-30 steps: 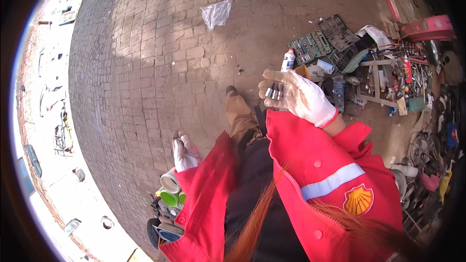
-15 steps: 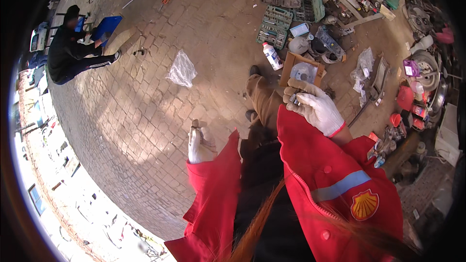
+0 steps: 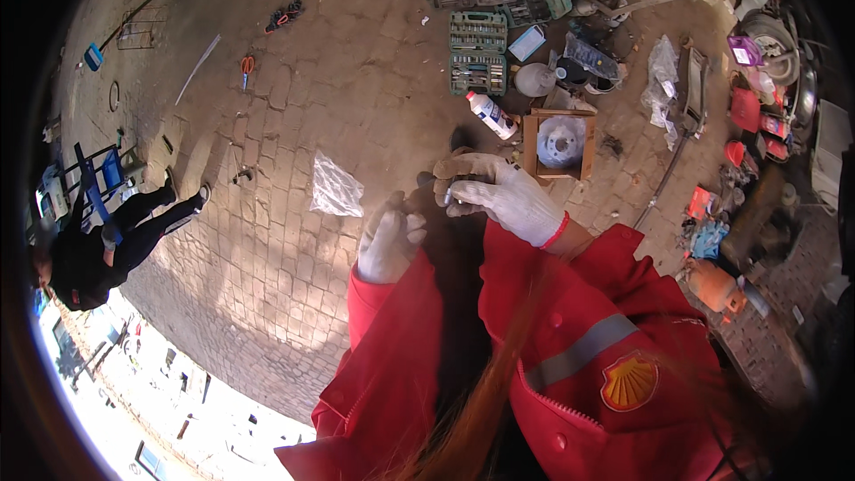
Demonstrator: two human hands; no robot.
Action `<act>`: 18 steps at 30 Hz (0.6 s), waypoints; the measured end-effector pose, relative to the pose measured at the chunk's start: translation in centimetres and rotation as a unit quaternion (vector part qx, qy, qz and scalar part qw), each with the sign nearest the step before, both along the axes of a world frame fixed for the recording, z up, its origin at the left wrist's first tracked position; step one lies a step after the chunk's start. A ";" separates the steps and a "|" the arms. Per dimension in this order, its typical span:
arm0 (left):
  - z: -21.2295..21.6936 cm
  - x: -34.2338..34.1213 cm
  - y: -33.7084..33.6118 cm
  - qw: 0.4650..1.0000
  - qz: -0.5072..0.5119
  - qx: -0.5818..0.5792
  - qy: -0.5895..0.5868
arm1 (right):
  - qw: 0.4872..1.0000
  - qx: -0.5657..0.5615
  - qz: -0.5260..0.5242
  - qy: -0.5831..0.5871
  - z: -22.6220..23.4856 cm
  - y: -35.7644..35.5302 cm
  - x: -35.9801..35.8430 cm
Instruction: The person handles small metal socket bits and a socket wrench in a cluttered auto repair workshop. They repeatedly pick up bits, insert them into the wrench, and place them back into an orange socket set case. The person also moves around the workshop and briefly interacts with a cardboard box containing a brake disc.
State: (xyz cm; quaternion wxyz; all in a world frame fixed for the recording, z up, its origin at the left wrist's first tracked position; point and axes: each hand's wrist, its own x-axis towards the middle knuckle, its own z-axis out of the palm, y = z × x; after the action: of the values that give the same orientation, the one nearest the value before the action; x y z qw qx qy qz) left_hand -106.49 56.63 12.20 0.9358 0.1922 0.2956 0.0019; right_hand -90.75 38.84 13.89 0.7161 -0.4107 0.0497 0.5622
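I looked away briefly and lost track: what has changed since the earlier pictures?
The left hand and right hand have drawn closer together, each moving inward. The right, first an open palm, has curled around the metal piece; whether it holds others is hidden. The bottle, cardboard box and plastic bag stayed put.

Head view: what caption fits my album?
Gloved right hand holds a metal piece, left hand nearby; bottle and disc beyond.

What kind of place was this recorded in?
Probably a vehicle-repair yard: on the paved ground lie an open green socket-set case and a cardboard box holding what looks like a brake disc.
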 end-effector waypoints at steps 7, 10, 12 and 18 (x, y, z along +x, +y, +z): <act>-5.5 9.4 2.2 0.991 -0.124 -0.053 0.010 | 0.990 -0.123 -0.074 -0.002 -3.2 3.4 5.1; -7.9 13.2 3.4 0.978 -0.189 -0.060 0.058 | 0.973 -0.182 -0.144 0.003 -5.1 4.8 7.1; -9.3 15.5 4.0 0.976 -0.194 -0.050 0.085 | 0.963 -0.215 -0.164 0.020 -6.9 5.6 8.5; -15.4 20.4 4.5 0.969 -0.172 0.020 0.179 | 0.934 -0.291 -0.189 -0.084 -16.1 7.9 11.5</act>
State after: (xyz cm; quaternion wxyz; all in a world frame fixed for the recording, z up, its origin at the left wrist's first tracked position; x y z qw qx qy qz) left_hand -86.05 61.09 -3.18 0.8501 0.2557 0.4202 -0.1881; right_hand -79.22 46.70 -2.18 0.6599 -0.6296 0.2275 0.3412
